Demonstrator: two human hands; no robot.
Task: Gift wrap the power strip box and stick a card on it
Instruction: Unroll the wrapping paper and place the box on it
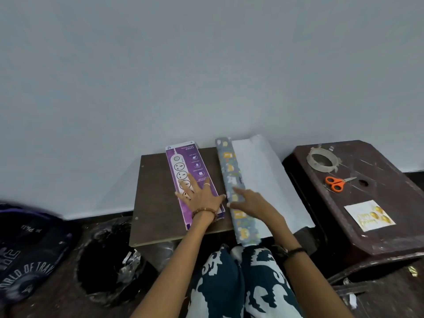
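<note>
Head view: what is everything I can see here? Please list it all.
box: one, purple, on the board.
paper roll: one, grey patterned, partly unrolled white, right of the box.
board: one, brown, under both.
tape: one roll, clear, on the stool.
scissors: one pair, orange, on the stool.
card: one, white and gold, on the stool.
stool: one, dark brown, right.
bag: one, dark, left floor.
left hand: flat on the box.
right hand: on the roll.

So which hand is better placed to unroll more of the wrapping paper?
Right. The right hand rests on the grey patterned paper roll; the left hand lies flat on the purple power strip box.
</note>
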